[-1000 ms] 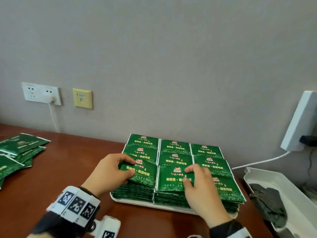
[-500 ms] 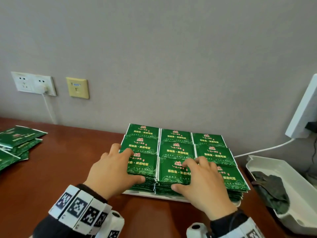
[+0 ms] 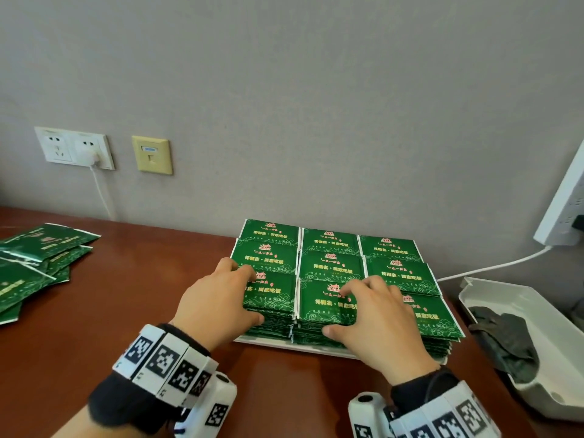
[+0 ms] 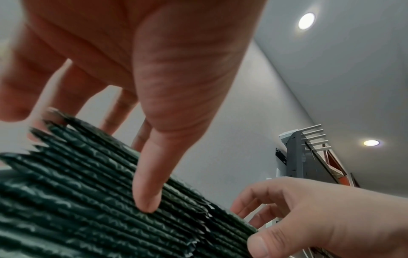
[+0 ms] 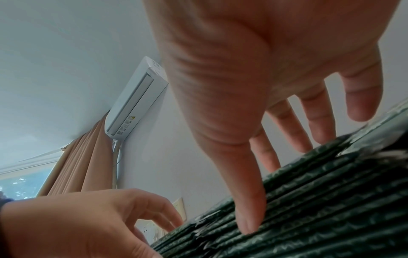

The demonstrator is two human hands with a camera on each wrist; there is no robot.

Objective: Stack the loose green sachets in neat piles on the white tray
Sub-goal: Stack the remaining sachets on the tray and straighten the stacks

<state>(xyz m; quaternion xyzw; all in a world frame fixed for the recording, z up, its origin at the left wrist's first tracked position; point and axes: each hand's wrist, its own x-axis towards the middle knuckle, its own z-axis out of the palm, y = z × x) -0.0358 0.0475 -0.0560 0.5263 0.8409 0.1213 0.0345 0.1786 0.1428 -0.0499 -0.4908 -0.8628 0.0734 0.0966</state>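
A white tray (image 3: pixel 316 346) against the wall holds green sachets in a three-by-three block of piles (image 3: pixel 331 267). My left hand (image 3: pixel 246 295) grips the front-left pile (image 3: pixel 271 295), fingers on its top and far edge, thumb against its front edge. My right hand (image 3: pixel 339 311) grips the front-middle pile (image 3: pixel 319 308) the same way. In the left wrist view my left hand's thumb (image 4: pixel 145 200) presses the stacked sachet edges (image 4: pixel 77 200). The right wrist view shows the right thumb (image 5: pixel 249 218) on its own stack (image 5: pixel 331 200). Loose sachets (image 3: pixel 34 267) lie at the table's far left.
A second white tray (image 3: pixel 537 311) with a dark cloth (image 3: pixel 505 343) stands at the right. A white power strip (image 3: pixel 565 210) leans on the wall, its cable (image 3: pixel 493 267) running behind the sachet tray. Bare brown tabletop (image 3: pixel 142 295) lies between the loose sachets and the tray.
A second ago my left hand was laying a sachet on the front-left pile. Both hands then settled over the two front piles with thumbs at the front edges, and have barely moved since.
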